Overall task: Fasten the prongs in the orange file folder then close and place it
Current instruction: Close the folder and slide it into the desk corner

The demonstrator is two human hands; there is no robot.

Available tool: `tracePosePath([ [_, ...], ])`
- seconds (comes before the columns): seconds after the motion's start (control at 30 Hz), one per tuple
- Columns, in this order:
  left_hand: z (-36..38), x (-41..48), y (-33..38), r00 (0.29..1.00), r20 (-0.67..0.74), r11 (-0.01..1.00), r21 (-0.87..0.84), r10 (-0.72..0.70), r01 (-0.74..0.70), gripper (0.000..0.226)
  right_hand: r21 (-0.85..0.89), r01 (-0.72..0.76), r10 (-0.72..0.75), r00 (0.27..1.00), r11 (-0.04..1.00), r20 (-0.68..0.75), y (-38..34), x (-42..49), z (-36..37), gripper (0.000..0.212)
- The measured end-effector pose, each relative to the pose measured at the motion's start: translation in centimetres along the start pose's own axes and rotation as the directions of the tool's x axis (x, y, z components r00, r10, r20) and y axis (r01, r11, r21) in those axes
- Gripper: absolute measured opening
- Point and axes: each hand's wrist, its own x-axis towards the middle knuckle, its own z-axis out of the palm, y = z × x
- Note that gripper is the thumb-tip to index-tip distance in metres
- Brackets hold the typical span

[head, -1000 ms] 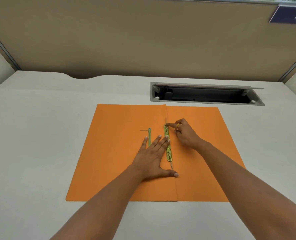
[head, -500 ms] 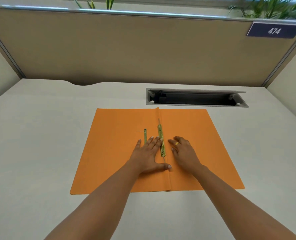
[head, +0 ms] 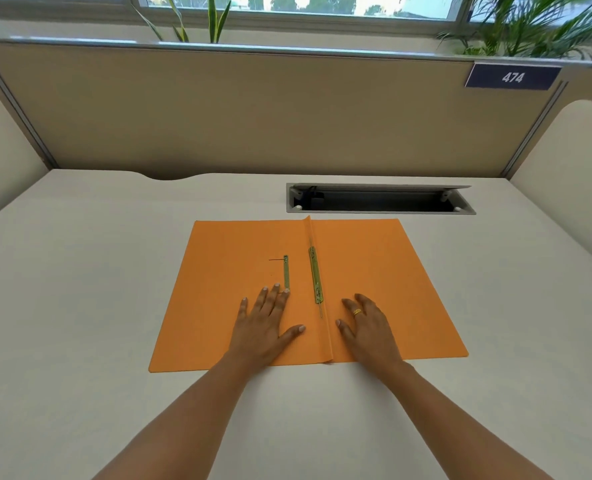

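An orange file folder (head: 374, 271) lies open and flat on the white desk. Along its centre fold sits a green-gold metal fastener bar (head: 315, 275) with thin prongs showing at both ends. A second, shorter metal strip (head: 286, 271) lies on the left flap. My left hand (head: 268, 323) rests flat on the left flap, fingers spread, with a fingertip touching the lower end of the short strip. On the right flap, just right of the fold, my right hand (head: 367, 327) lies palm down, wearing a ring. Neither hand holds anything.
A grey cable hatch (head: 379, 199) stands open in the desk just behind the folder. A beige partition (head: 253, 116) with a "474" plate (head: 512, 77) closes off the back, with side panels left and right. Plants stand behind it.
My right hand has drawn back from the top of the fastener bar to the lower right flap. My left hand slid left and down, off the bar. The camera has tilted up.
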Motion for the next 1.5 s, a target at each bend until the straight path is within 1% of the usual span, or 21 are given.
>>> tracePosePath([
  [0.17,0.0,-2.3,-1.2,0.991,-0.028,0.991,-0.036,-0.133,0.132,0.134,0.043,-0.029,0.027,0.999,0.999,0.030,0.2,-2.1,0.1,0.057],
  [0.27,-0.1,-3.7,-2.2,0.973,-0.044,0.973,-0.058,-0.226,0.224,0.135,0.066,-0.042,0.039,0.998,0.997,0.053,0.2,-3.1,0.3,0.056],
  [0.3,-0.1,-4.3,-2.5,0.966,-0.049,0.965,-0.075,-0.255,0.251,0.130,0.076,-0.044,0.040,0.998,0.996,0.053,0.2,-3.4,0.3,0.057],
  [0.4,-0.2,-6.1,-3.5,0.936,-0.085,0.937,-0.101,-0.343,0.334,0.094,0.106,-0.056,0.053,0.998,0.993,0.026,0.2,-4.5,0.1,0.056],
  [0.43,-0.2,-6.7,-3.8,0.923,-0.086,0.925,-0.109,-0.374,0.365,0.086,0.095,-0.065,0.065,0.998,0.993,0.011,0.2,-4.9,0.0,0.055],
  [0.47,-0.3,-7.1,-4.2,0.911,-0.082,0.911,-0.127,-0.405,0.393,0.081,0.070,-0.079,0.079,0.997,0.994,-0.007,0.4,-5.2,-0.1,0.055],
  [0.6,-0.7,-8.9,-5.5,0.846,-0.059,0.837,-0.199,-0.529,0.510,0.083,-0.069,-0.180,0.175,0.982,0.981,-0.071,0.9,-7.0,-0.6,0.053],
  [0.7,-1.3,-10.0,-6.2,0.798,-0.046,0.780,-0.252,-0.601,0.573,0.086,-0.100,-0.268,0.261,0.962,0.958,-0.080,1.7,-8.4,-1.0,0.055],
  [0.77,-1.5,-10.6,-6.4,0.784,-0.039,0.759,-0.287,-0.619,0.585,0.087,-0.110,-0.318,0.310,0.947,0.942,-0.081,2.2,-9.4,-1.2,0.057],
  [0.93,-2.1,-11.8,-6.2,0.789,-0.034,0.756,-0.315,-0.614,0.574,0.085,-0.080,-0.410,0.406,0.912,0.908,-0.065,3.2,-11.6,-1.7,0.061],
  [1.03,-2.7,-12.6,-6.1,0.787,-0.028,0.744,-0.346,-0.617,0.571,0.084,-0.056,-0.405,0.403,0.914,0.913,-0.048,3.7,-12.5,-2.1,0.062],
  [1.13,-3.5,-12.8,-6.0,0.770,-0.022,0.706,-0.418,-0.637,0.572,0.081,-0.050,-0.376,0.376,0.927,0.925,-0.007,4.3,-12.9,-2.3,0.064],
  [1.23,-4.0,-12.9,-5.7,0.740,-0.023,0.629,-0.544,-0.673,0.555,0.075,-0.078,-0.334,0.337,0.941,0.939,0.032,5.2,-12.7,-2.8,0.064],
  [1.33,-3.9,-12.9,-5.7,0.716,-0.004,0.547,-0.649,-0.698,0.529,0.074,-0.091,-0.292,0.298,0.952,0.952,0.062,5.8,-12.4,-3.4,0.062],
  [1.4,-4.1,-12.9,-5.8,0.694,0.012,0.478,-0.717,-0.720,0.508,0.072,-0.095,-0.277,0.285,0.956,0.956,0.072,5.9,-12.5,-3.5,0.061],
  [1.5,-4.7,-12.8,-5.6,0.661,0.037,0.370,-0.804,-0.750,0.465,0.063,-0.085,-0.270,0.277,0.958,0.959,0.077,6.1,-12.5,-3.5,0.060],
])
